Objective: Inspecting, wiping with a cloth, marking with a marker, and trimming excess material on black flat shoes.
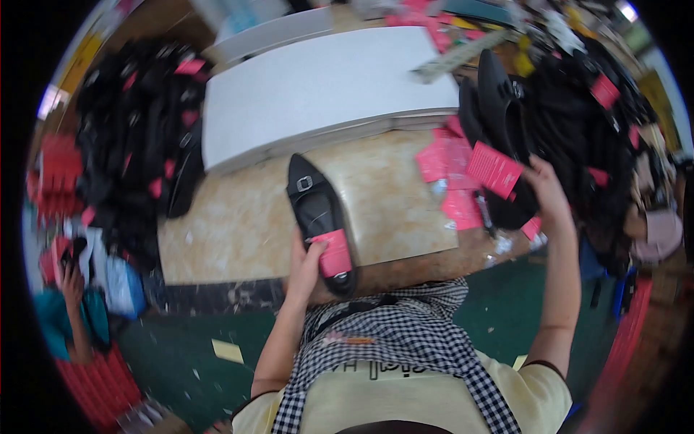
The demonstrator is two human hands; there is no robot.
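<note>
1. Head view, grasp: left grip [305, 264] clasps the shoe [318, 210] near its heel, thumb over the pink card [334, 249] lying in it. Right grip [547, 192] is at the black shoes [499, 94] by the desk's right edge, next to a larger pink tag [494, 170]; cannot tell whether it pinches tag, shoe or neither.
2. Head view, shoe's place: toe points to the desk's [390, 195] back edge; heel overlaps the front edge, just above the apron [390, 325]. Resting or lifted: cannot tell.
3. Head view, risks (judgement): if the thumb eases, the card could slide out of the shoe. A slack hold could let the heel tip off the front edge. A tug at the right could topple shoes or sweep the loose cards [463, 210] off the front right corner.
4. Head view, room: white board [325, 83] bars the way toward the back edge; left pile [137, 123] and right pile [585, 130] crowd the sides. Widest sideways passage appears to be between shoe and loose cards; less slack toward the front edge, with the apron close.
</note>
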